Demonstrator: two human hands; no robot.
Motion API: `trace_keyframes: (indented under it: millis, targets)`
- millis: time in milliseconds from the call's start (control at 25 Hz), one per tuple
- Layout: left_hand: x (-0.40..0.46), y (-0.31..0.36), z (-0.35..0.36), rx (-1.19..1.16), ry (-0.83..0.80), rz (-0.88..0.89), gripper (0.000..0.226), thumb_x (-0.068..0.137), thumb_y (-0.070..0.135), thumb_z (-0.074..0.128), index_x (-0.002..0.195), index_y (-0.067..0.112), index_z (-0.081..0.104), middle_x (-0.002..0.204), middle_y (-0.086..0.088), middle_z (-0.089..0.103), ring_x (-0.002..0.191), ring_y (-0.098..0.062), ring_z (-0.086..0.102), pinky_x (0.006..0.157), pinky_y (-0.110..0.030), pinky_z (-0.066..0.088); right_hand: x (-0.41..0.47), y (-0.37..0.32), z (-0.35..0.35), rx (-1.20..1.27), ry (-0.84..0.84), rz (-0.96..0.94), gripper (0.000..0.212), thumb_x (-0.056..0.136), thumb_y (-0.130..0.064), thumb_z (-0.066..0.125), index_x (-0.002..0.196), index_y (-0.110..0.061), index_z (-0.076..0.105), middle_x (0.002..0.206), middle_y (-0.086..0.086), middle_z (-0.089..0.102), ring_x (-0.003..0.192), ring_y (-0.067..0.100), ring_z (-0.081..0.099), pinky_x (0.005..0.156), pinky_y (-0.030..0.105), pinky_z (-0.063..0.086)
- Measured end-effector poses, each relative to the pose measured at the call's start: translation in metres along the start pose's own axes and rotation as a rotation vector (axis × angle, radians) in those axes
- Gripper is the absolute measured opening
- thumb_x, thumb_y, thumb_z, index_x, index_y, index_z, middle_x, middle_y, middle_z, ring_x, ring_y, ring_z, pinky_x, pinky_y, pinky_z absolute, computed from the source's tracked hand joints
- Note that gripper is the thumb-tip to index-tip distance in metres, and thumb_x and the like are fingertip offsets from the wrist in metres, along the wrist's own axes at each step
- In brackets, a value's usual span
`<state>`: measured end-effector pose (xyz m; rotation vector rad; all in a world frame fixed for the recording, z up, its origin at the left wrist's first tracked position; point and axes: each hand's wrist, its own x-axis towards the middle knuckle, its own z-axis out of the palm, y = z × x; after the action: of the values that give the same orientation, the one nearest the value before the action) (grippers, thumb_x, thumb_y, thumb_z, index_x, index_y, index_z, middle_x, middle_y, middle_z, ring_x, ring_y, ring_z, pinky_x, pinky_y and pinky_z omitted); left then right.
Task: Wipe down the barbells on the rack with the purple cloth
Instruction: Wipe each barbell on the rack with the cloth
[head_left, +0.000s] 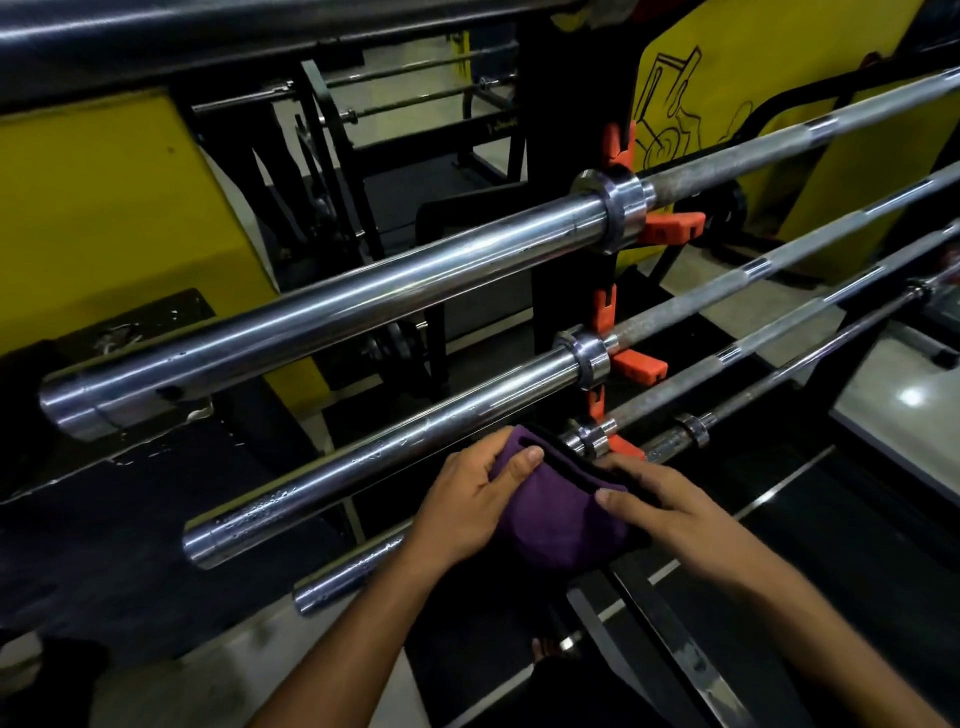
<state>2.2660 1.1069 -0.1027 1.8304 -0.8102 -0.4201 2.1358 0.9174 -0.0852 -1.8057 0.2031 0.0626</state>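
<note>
My left hand (462, 499) and right hand (670, 506) both grip the purple cloth (556, 514) with bent fingers; I should squeeze it round the lowest barbell (353, 569) and rub along.

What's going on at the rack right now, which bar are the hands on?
A person is holding the purple cloth with both hands, wrapped around the sleeve of the third barbell down the rack. The left hand grips the cloth's left side; the right hand presses on its right side. The top barbell and second barbell sit above on orange hooks, the second showing water droplets.
</note>
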Motion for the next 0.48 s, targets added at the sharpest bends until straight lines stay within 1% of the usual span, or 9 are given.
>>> trace_keyframes:
  millis: [80,120,160,200,280,320,360,400,480]
  targets:
    - [0.004,0.003,0.005,0.038,-0.043,0.022,0.023,0.101,0.044,0.052,0.096,0.026,0.065,0.083,0.008,0.069,0.075,-0.006,0.065,0.067,-0.029,0.050,0.006,-0.001,0.008,-0.308,-0.037,0.042,0.076,0.075,-0.059,0.080,0.139,-0.040,0.045,0.127,-0.021,0.062,0.114,-0.001,0.062,0.097,0.023,0.052]
    - [0.005,0.004,0.006,0.098,-0.049,0.036,0.025,0.101,0.047,0.052,0.098,0.026,0.065,0.084,0.008,0.069,0.077,-0.006,0.064,0.070,-0.031,0.051,0.010,0.000,0.013,-0.426,-0.026,0.053,0.087,0.070,-0.066,0.080,0.143,-0.042,0.040,0.130,-0.026,0.058,0.116,-0.004,0.059,0.099,0.023,0.051]
    - [0.006,0.005,0.005,0.184,-0.031,0.063,0.028,0.100,0.050,0.051,0.102,0.027,0.065,0.089,0.010,0.069,0.082,-0.005,0.064,0.075,-0.033,0.052,0.014,-0.001,0.018,-0.442,0.003,0.049,0.084,0.070,-0.064,0.081,0.142,-0.039,0.044,0.129,-0.026,0.059,0.114,-0.007,0.059,0.099,0.023,0.051]
    - [0.006,0.005,-0.001,0.287,0.020,0.106,0.032,0.099,0.054,0.049,0.111,0.029,0.065,0.099,0.012,0.068,0.091,-0.004,0.063,0.082,-0.034,0.052,0.015,-0.005,0.018,-0.382,0.040,0.041,0.071,0.073,-0.056,0.082,0.134,-0.036,0.053,0.122,-0.023,0.066,0.107,-0.007,0.063,0.095,0.025,0.054]
    - [0.001,0.005,-0.028,0.527,0.168,0.231,0.045,0.097,0.059,0.045,0.130,0.032,0.060,0.121,0.013,0.062,0.110,-0.005,0.057,0.095,-0.028,0.048,0.013,-0.016,0.010,-0.142,0.143,0.079,0.044,0.075,-0.040,0.084,0.114,-0.027,0.068,0.102,-0.011,0.077,0.090,0.005,0.073,0.084,0.031,0.059]
    - [-0.004,0.001,-0.047,0.678,0.216,0.290,0.052,0.097,0.060,0.043,0.138,0.030,0.055,0.127,0.011,0.059,0.115,-0.008,0.053,0.097,-0.027,0.045,0.010,-0.020,0.004,-0.008,0.224,0.089,0.040,0.072,-0.036,0.083,0.107,-0.021,0.071,0.096,-0.003,0.078,0.085,0.013,0.075,0.080,0.034,0.060]
    - [-0.012,-0.004,-0.068,0.836,0.224,0.334,0.058,0.097,0.061,0.042,0.144,0.027,0.049,0.133,0.007,0.057,0.118,-0.012,0.052,0.096,-0.030,0.045,0.008,-0.021,-0.003,0.110,0.319,0.090,0.038,0.069,-0.034,0.081,0.102,-0.017,0.072,0.092,0.002,0.079,0.083,0.020,0.076,0.076,0.035,0.060]
    - [-0.021,-0.012,-0.088,0.978,0.191,0.346,0.066,0.096,0.063,0.042,0.150,0.025,0.043,0.138,0.003,0.055,0.120,-0.016,0.052,0.093,-0.034,0.047,0.006,-0.024,-0.008,0.213,0.414,0.076,0.037,0.068,-0.034,0.080,0.099,-0.015,0.073,0.090,0.005,0.078,0.082,0.022,0.076,0.074,0.035,0.059]
    - [-0.035,-0.028,-0.115,1.188,0.076,0.298,0.081,0.090,0.067,0.049,0.156,0.024,0.030,0.145,-0.003,0.050,0.120,-0.023,0.056,0.084,-0.038,0.055,0.009,-0.027,-0.011,0.366,0.546,0.029,0.031,0.071,-0.032,0.079,0.098,-0.018,0.072,0.091,0.002,0.078,0.084,0.020,0.075,0.075,0.033,0.057]
